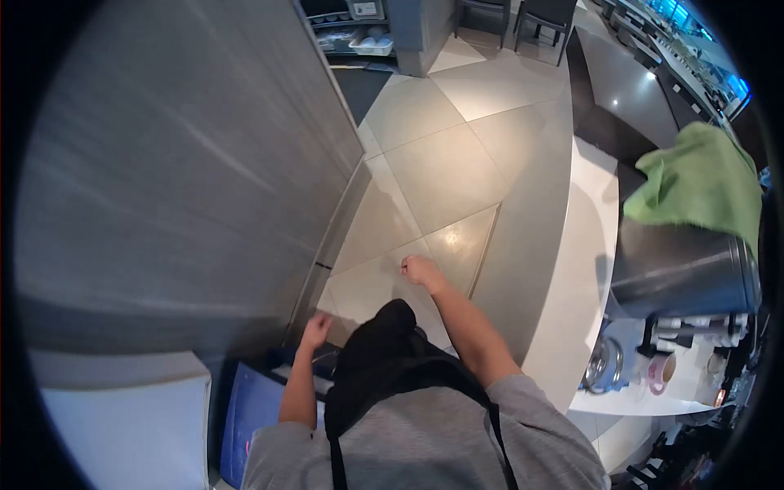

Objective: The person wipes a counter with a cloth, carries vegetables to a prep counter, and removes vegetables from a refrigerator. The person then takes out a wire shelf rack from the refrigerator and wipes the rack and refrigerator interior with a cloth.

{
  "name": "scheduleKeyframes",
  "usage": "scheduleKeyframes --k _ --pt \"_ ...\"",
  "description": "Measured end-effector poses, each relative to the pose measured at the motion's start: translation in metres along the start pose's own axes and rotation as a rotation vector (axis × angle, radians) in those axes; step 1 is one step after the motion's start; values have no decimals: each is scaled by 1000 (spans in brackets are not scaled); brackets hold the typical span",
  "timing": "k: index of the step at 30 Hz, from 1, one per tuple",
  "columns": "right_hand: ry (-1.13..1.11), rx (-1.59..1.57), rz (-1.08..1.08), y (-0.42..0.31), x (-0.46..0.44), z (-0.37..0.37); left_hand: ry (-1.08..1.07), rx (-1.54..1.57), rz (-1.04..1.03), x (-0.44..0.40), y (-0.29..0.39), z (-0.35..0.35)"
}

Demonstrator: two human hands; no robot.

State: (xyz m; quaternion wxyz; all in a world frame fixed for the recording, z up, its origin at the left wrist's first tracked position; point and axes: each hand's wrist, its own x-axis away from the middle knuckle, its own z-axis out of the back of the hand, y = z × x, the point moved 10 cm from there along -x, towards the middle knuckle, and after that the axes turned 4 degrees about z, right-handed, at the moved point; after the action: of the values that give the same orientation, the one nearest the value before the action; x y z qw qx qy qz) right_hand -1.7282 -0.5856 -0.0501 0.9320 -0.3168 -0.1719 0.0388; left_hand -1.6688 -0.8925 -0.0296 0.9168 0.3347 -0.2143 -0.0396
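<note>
While both bare forearms extend ahead of the body, a black apron fills the space between them: dark, matte cloth, bulging forward at the front, its two thin straps running up over a grey shirt. Apron is worn on the person's front, nearest thing to both hands in this view.

Left hand: beside the apron, low against the foot of the wall. Fingers drawn inward toward the palm. Right hand: farther forward, above the tiled floor, fingers bent into a loose fist. Whether anything small sits inside either fist, cannot tell at this size.

Left side: tall grey wall panel, faintly streaked, rising close beside the left hand and bounding the space there. Below that hand, near the forearm, a blue bin, partly hidden; next to it a pale box.

Right side: curved white bench, well apart from the right hand. Over there, a dark round container with a green cloth draped over its top. Nearer the person, a shiny metal item and a pink-sided cup.

Far end: shelf with a white basket; dark chairs on the floor.
</note>
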Motion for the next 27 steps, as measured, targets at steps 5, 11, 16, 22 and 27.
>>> scheduleKeyframes --k 5,11,16,22,27 --pt "31 -67 -224 104 -67 46 -406 -147 726 77 -211 -55" --pt "-97 -93 -412 271 -81 9 -334 -218 651 -119 -168 -16" --pt "-470 -600 -924 326 15 -8 -26 -162 274 -441 31 25" --pt "-109 -765 -1033 365 -65 113 -100 306 -280 -696 343 33" --pt "-141 -703 -962 445 -193 209 -286 148 -364 -812 415 12"
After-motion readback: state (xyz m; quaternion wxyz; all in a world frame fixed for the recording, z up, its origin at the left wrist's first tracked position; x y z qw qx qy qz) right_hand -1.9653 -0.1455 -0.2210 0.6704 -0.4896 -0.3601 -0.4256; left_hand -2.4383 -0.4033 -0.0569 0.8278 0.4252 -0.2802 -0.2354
